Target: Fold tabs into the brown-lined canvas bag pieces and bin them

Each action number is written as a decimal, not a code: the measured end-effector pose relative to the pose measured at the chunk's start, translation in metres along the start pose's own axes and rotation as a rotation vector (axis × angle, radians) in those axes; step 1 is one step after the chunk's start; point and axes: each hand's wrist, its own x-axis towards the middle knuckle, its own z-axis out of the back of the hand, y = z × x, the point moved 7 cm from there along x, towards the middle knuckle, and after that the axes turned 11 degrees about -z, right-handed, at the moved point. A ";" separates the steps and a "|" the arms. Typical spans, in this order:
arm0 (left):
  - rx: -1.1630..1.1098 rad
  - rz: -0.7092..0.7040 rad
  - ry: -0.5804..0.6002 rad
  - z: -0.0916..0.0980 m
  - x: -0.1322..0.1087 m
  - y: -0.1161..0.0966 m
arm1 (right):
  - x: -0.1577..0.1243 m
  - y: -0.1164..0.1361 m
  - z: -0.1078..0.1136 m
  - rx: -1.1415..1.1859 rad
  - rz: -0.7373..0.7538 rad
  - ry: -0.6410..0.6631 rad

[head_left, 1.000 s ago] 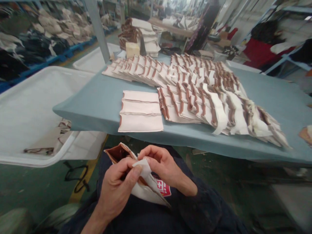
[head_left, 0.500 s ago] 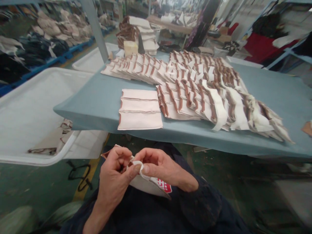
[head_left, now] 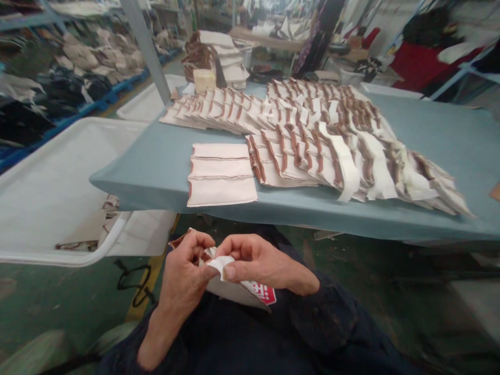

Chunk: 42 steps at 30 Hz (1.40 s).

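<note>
I see the person's two hands close together over the lap, the left hand (head_left: 183,273) clamped on a pouch (head_left: 230,296), the right hand (head_left: 255,263) pinching a white strip (head_left: 221,264) between thumb and fingers. The pouch is under and between the hands, its brown-lined corner poking out beyond the left knuckles, its pale lower part slanting down below the right palm. The strip's near edge reaches the left thumb; whether that thumb grips it, I can't tell. Just ahead of both hands, on the table (head_left: 136,174), a flat panel (head_left: 222,179) lies beside an overlapping row (head_left: 291,161), which stretches forward and right of the right hand. Left of the left hand stands a white bin (head_left: 91,256)
</note>
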 end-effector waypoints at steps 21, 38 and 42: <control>-0.005 -0.360 0.238 -0.008 0.009 0.007 | -0.001 -0.010 -0.005 -0.133 -0.248 0.192; -0.111 -0.154 -0.003 -0.002 -0.008 0.045 | -0.020 0.001 0.022 0.129 -0.022 -0.040; -0.219 -0.003 -0.110 -0.013 -0.029 0.065 | 0.034 -0.068 0.037 0.297 -0.026 -0.144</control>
